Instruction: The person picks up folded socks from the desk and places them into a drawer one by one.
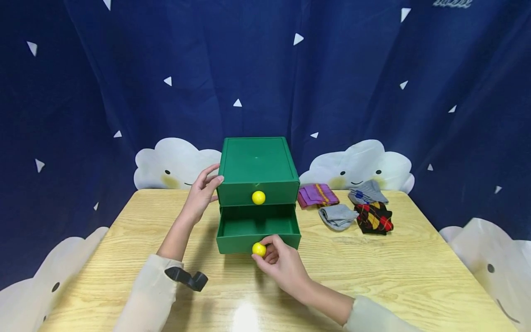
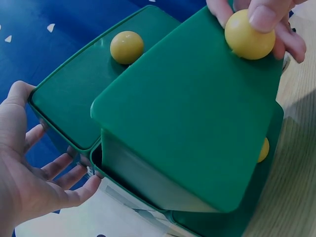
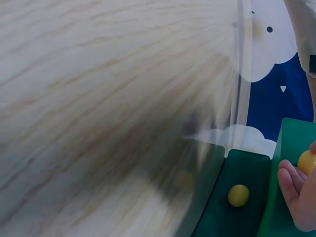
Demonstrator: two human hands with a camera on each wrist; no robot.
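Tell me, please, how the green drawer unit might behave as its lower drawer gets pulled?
The green drawer unit looks like thin, light plastic, so it may slide or tip forward. Probably why the left hand braces its side while the right hand pinches the lower yellow knob.

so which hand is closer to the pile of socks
Right. The right hand pinches the lower drawer's knob, left of the socks; the left hand rests against the cabinet's far side.
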